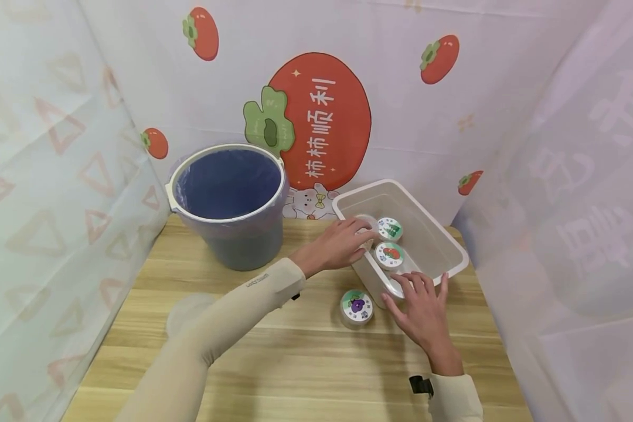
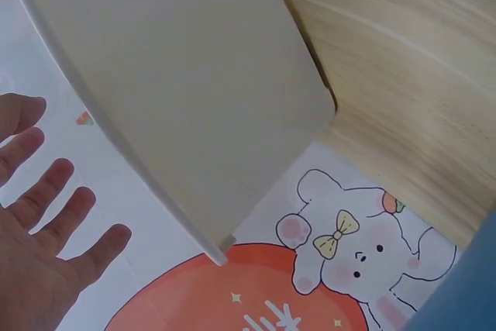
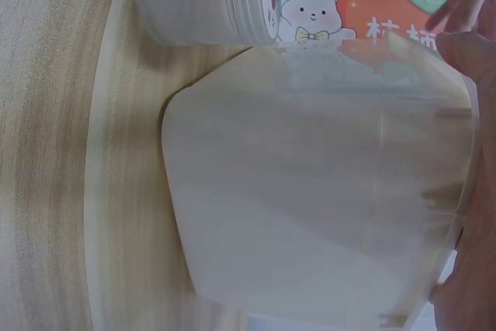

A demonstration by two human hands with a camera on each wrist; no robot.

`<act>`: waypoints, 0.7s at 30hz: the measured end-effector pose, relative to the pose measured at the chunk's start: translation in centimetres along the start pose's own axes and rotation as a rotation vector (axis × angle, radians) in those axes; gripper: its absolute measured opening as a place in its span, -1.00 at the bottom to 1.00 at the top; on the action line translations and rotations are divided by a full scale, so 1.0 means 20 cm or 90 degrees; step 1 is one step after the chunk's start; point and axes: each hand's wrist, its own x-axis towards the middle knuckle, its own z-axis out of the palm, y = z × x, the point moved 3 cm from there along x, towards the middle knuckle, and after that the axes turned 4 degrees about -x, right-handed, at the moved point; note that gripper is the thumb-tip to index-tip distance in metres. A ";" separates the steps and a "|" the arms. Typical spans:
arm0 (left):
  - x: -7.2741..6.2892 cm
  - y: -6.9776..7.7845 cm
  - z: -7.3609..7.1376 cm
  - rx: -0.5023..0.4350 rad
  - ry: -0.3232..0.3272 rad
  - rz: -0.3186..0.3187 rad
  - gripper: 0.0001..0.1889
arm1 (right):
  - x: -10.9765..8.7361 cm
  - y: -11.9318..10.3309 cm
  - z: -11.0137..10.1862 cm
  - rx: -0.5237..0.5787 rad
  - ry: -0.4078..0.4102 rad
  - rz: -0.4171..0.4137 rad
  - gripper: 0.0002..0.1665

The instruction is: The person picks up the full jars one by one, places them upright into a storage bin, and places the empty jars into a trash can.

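A white rectangular bin (image 1: 371, 272) stands at the right of the table with several round clear jars inside. One jar has a tomato lid (image 1: 389, 256), another a green-plant lid (image 1: 390, 229). Over the bin's left rim reaches my left hand (image 1: 343, 243), beside a partly covered jar (image 1: 367, 221); its fingers look spread in the left wrist view. My right hand (image 1: 422, 313) grips the near rim, fingers curled over it and thumb outside. A jar with a purple eggplant lid (image 1: 356, 306) stands on the table beside the bin, also seen in the right wrist view as a clear jar (image 3: 201, 1).
A blue-grey bucket (image 1: 242, 243) with a white rim and plastic liner stands at the back left. A pale round translucent object (image 1: 187, 310) lies partly behind the left forearm. Printed cloth walls (image 1: 401, 117) surround the wooden table (image 1: 295, 369).
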 end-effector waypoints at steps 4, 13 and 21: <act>-0.08 -0.02 -0.02 0.005 -0.007 0.001 -0.44 | 0.00 0.00 0.00 -0.001 -0.004 0.001 -0.21; -0.29 -0.04 -0.06 -0.025 0.015 0.033 -0.47 | 0.00 0.00 0.00 0.001 -0.013 0.008 -0.31; -0.47 -0.09 -0.13 -0.069 0.036 0.016 -0.46 | 0.00 0.00 -0.02 -0.002 -0.029 0.010 -0.34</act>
